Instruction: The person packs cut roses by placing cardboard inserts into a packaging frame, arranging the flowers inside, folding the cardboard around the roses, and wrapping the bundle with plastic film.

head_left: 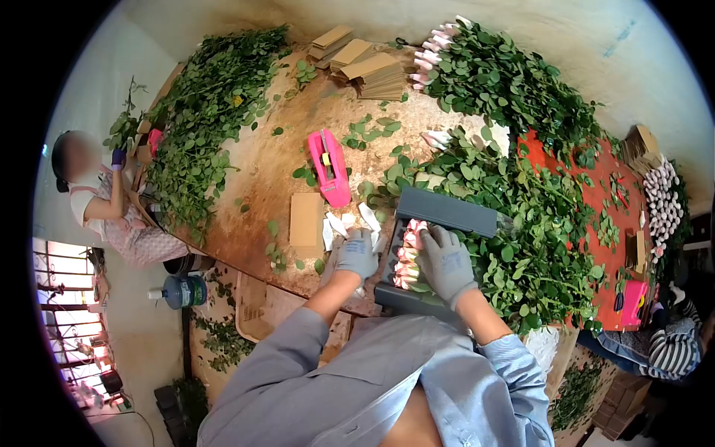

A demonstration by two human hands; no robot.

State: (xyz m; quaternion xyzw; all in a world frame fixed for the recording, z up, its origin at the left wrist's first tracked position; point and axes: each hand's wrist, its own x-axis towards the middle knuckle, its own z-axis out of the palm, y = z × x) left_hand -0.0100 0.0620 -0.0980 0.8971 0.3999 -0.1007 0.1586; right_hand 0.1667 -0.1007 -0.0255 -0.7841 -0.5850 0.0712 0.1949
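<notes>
Co-worker, one: stood at far left, a gloved hand raised to a leafy stem.

Water bottle, one: blue-tinted, on its side below the table edge.

Leafy stems, left heap: piled along the table's far-left side.

Cardboard sheet, one: flat, just beside the tape dispenser.

Tape dispenser, one: bright pink, on the tabletop.

Left hand: grey-gloved, lowered over white slips; whether it gripped one could not be told, as the glove covered them.

Pink roses, one row: heads lined up in the dark grey holder, between its raised sides. Judged light, soft and easily bruised, the petals apt to crease under pressure; best taken by the firmer stems just behind the heads, or steadied with flat fingers.

Right hand: grey-gloved, open, fingers extended, its tips against the row's right side. The stems were probably beneath it, though poorly seen.

Leafy stems, right heap: spread beyond the holder and onto the red surface.
</notes>
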